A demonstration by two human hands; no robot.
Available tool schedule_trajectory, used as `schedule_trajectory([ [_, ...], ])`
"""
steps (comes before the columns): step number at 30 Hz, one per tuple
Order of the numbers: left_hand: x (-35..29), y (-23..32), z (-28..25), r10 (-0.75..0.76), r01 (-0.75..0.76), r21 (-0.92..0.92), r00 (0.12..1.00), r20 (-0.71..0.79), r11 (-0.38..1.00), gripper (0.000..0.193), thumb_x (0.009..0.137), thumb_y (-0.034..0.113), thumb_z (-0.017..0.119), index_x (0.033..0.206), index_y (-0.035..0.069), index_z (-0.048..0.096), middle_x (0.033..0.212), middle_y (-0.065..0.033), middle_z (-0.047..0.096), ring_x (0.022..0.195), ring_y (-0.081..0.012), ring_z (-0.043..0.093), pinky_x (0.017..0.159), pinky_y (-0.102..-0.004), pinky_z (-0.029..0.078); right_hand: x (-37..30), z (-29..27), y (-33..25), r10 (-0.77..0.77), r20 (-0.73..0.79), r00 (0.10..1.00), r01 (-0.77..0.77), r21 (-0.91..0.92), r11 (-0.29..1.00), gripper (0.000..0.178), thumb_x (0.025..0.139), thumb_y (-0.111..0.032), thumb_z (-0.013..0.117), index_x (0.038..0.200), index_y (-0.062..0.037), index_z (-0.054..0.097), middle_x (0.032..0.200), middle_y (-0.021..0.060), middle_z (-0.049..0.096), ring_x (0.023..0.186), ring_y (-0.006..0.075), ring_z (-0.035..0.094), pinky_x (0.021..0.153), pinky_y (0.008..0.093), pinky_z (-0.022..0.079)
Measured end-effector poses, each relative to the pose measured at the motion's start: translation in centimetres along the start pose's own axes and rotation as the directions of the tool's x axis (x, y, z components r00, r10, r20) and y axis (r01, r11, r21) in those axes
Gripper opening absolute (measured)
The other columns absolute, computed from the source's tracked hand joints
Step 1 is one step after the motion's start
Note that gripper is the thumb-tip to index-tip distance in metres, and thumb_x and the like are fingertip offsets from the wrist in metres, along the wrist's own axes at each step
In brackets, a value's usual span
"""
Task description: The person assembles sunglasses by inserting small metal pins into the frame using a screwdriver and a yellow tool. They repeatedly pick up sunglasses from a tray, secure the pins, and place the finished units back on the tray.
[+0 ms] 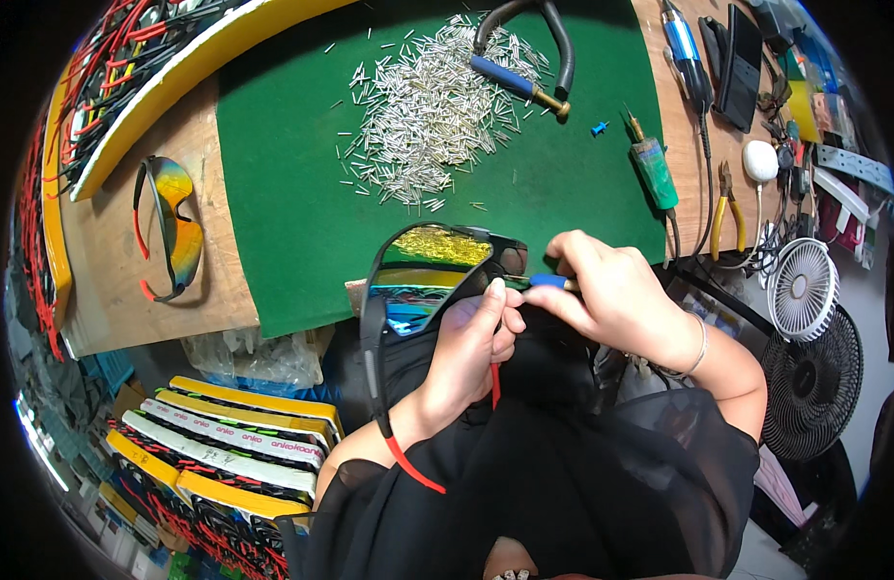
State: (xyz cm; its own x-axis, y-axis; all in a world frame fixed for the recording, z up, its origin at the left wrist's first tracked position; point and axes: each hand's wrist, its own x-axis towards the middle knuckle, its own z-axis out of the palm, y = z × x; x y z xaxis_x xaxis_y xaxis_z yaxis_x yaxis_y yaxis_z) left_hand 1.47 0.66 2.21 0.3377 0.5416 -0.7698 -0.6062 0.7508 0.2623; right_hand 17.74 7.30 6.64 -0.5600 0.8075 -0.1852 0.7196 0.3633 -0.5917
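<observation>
My left hand [461, 353] is closed around a pair of black sunglasses [435, 247] with mirrored lenses and red temple tips. They are held just off the table's near edge, in front of my body. In my right hand [621, 302], pinched between thumb and fingers, is a thin blue-handled screwdriver [551, 281] with a brass-coloured end. It lies against the hinge corner of the frame, close to my left thumb. My fingers hide its tip. Beyond the glasses, a heap of small silver metal pins [428, 111] is spread on the green mat [283, 193].
Another blue-and-brass tool [505, 75] and black bent tubing [563, 48] lie beside the pins. Orange-lensed sunglasses [181, 242] rest at left. A green corded tool [652, 172], yellow-handled pliers [727, 217] and a white fan [803, 290] are at right. Trays of glasses [244, 411] stand lower left.
</observation>
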Motion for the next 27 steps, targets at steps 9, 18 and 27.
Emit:
schedule_trajectory([
  [9,0.1,0.0,-0.5,-0.017,0.017,-0.002,0.998,0.063,1.0,0.029,0.095,0.028,0.041,0.089,0.002,0.052,0.062,0.0015,0.045,0.043,-0.0039,0.028,0.04,-0.0186,0.023,0.0,-0.5,-0.2,-0.026,0.055,0.998,0.03,-0.065,0.997,0.024,0.079,-0.023,0.062,0.077,-0.0034,0.049,0.067,0.012,0.052,0.055,0.0273,0.057,0.048,0.0335,0.047],
  [18,0.2,-0.1,-0.6,-0.019,0.02,-0.011,0.998,0.06,1.0,0.032,0.095,0.03,0.041,0.091,0.0,0.052,0.063,0.0008,0.046,0.043,-0.0033,0.028,0.04,-0.0185,0.022,0.1,-0.9,-0.2,-0.049,0.123,0.991,0.062,-0.105,0.993,0.025,0.08,-0.024,0.06,0.08,-0.0022,0.047,0.064,0.0113,0.051,0.053,0.0282,0.056,0.047,0.0337,0.046],
  [27,0.0,0.1,-0.4,-0.018,0.018,-0.002,0.999,0.05,1.0,0.031,0.095,0.029,0.041,0.09,0.001,0.052,0.062,0.0011,0.046,0.044,-0.0036,0.029,0.041,-0.0183,0.023,0.3,-0.9,-0.4,-0.093,0.015,0.996,0.094,-0.089,0.992,0.024,0.081,-0.024,0.06,0.076,-0.0032,0.049,0.06,0.0105,0.052,0.051,0.0254,0.056,0.046,0.0326,0.046],
])
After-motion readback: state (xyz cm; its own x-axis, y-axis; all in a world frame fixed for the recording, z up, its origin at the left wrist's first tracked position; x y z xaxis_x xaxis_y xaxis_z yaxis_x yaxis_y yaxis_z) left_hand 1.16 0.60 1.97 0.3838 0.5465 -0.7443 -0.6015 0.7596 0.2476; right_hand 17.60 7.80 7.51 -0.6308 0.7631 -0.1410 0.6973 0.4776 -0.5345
